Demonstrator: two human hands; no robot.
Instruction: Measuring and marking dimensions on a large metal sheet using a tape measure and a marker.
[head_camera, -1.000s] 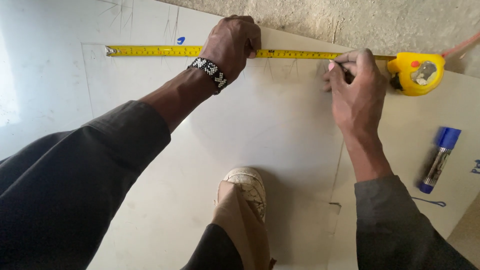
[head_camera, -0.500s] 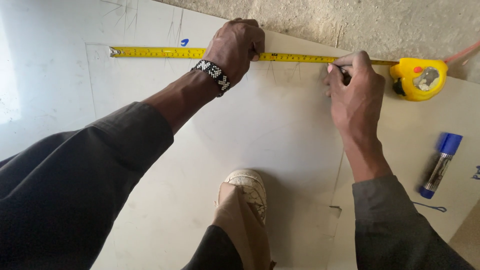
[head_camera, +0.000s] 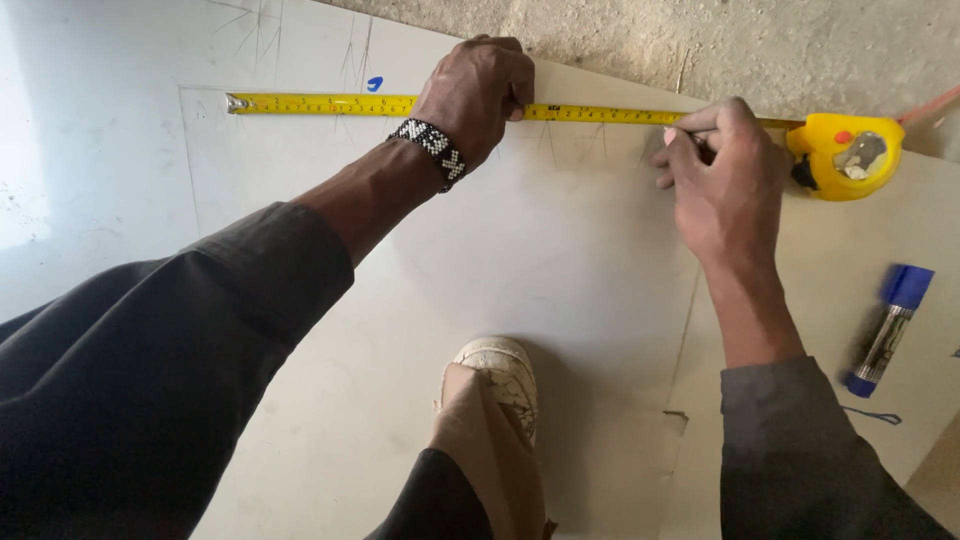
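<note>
On the pale board (head_camera: 560, 270), the left hand (head_camera: 478, 92) pinned the yellow tape measure (head_camera: 320, 103) flat while the right hand (head_camera: 722, 175) pinched a marking tool, its tip hidden, at the tape's edge; marking seemingly needed a steady tape.

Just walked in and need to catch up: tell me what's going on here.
A person stands on a large white board lying on the floor, one shoe planted on it. The left hand presses a yellow tape measure flat along the board's far edge. The right hand holds a thin marking tool, mostly hidden, at the blade beside the tape's yellow case. A blue-capped marker lies on the board to the right.
</note>
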